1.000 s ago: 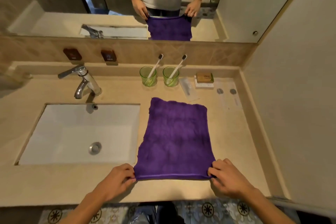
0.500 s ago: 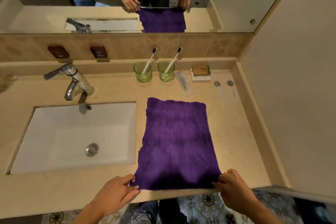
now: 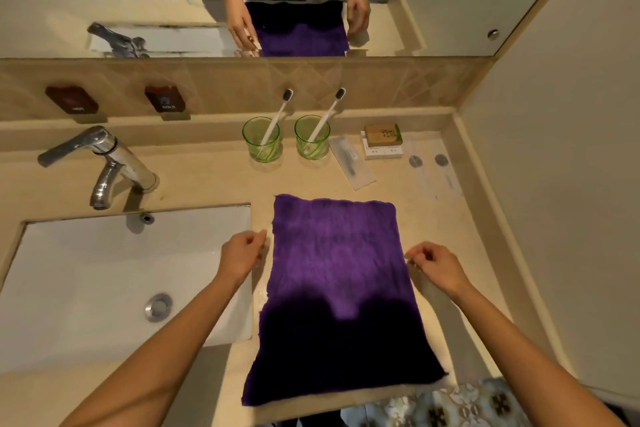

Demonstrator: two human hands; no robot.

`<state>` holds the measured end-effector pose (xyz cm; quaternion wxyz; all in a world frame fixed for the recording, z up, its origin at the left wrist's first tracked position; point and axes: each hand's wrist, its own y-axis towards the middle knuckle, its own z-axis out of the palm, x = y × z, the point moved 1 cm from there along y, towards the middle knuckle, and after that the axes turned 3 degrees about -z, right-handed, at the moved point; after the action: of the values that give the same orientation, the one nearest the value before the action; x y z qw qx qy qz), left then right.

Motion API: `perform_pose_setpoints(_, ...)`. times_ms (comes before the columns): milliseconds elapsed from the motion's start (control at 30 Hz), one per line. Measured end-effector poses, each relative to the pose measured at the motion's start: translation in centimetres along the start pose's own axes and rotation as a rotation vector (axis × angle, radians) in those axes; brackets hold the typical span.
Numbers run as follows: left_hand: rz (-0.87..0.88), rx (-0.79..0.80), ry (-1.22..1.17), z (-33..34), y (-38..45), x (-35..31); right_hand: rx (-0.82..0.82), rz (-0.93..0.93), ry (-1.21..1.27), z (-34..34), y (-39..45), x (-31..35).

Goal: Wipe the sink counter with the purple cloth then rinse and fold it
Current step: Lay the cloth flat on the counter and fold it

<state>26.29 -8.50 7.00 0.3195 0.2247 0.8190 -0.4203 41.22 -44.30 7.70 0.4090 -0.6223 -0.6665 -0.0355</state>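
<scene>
1. The purple cloth (image 3: 337, 288) lies spread flat on the counter (image 3: 214, 177), just right of the sink (image 3: 104, 274)
2. The left hand (image 3: 242, 253) and right hand (image 3: 436, 265) hover beside its long edges, fingers loosely curled, holding nothing
3. Wiping and rinsing look finished; folding is not yet done

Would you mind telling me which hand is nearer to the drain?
Left. The left hand hovers over the sink's right edge, just up and right of the drain; the right hand is beyond the cloth.
</scene>
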Motion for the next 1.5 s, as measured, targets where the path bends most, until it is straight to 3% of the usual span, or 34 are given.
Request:
perform_pose_setpoints(200, -0.042, -0.004, 0.032, 2.2, 6.6, -2.4, -0.126, 0.1, 0.147, 3.1, 6.8, 3.7)
perform_pose_setpoints(400, 0.014, -0.065, 0.272, 3.3, 9.0, -3.3, -0.218, 0.095, -0.004, 4.1, 10.6, 4.7)
perform_pose_setpoints(533, -0.002, -0.083, 0.267, 3.5, 9.3, -3.6, -0.21, 0.047, -0.11, 4.2, 11.7, 4.8)
perform_pose_setpoints(700, -0.027, -0.121, 0.075, 2.1, 9.5, -3.3, -0.192, 0.018, -0.072, 2.7, 12.0, 5.5)
perform_pose_setpoints(933, 0.177, -0.15, 0.242, 1.3, 10.0, -2.4, -0.149, -0.008, -0.221, 2.4, 13.6, 5.7)
perform_pose_setpoints(1167, 0.001, -0.206, 0.014, 0.8, 8.1, -2.2, -0.276, 0.047, -0.022, 2.8, 10.1, 5.3)
perform_pose_setpoints(1367, -0.038, -0.037, 0.254, 2.3, 2.4, 2.9, -0.22, 0.173, -0.201, 5.2, 2.7, 1.1)
perform_pose_setpoints(1500, -0.02, -0.042, 0.492, 3.1, 0.0, 3.3, -0.175, 0.165, -0.321, 6.3, 0.5, 0.5)
